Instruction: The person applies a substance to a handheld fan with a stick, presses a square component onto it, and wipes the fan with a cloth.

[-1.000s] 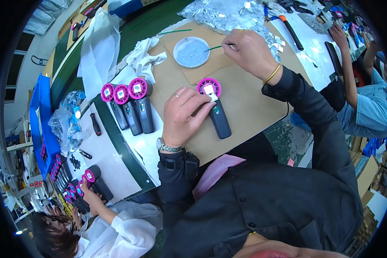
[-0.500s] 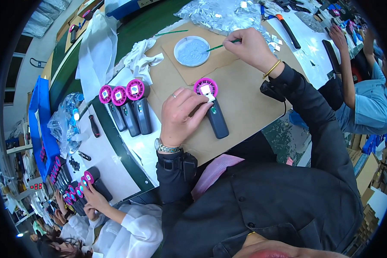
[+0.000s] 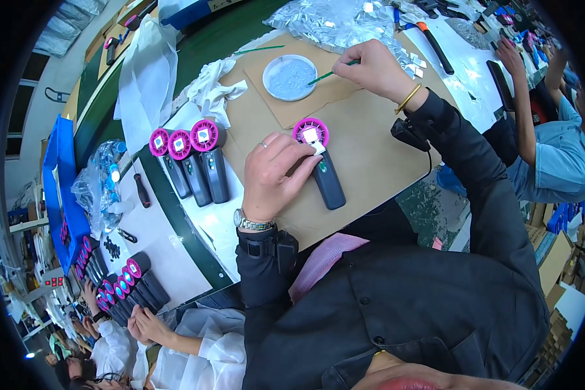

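Brown cardboard mat (image 3: pixel 370 156) on green-edged bench (image 3: pixel 175 214), left hand (image 3: pixel 276 172) gripping fan (image 3: pixel 322 166), right hand (image 3: pixel 374 68) pinching green stick (image 3: pixel 328 73) at dish (image 3: pixel 290 77), busy assembly line

Single head cam, fisheye, worn on person's head, looked steeply down at brown work mat (image 3: pixel 370 162) from close. Own chest and forearms filled near edge. Far edge caught green belt (image 3: pixel 175 214); co-workers at left and right rim. Edges bent strongly.
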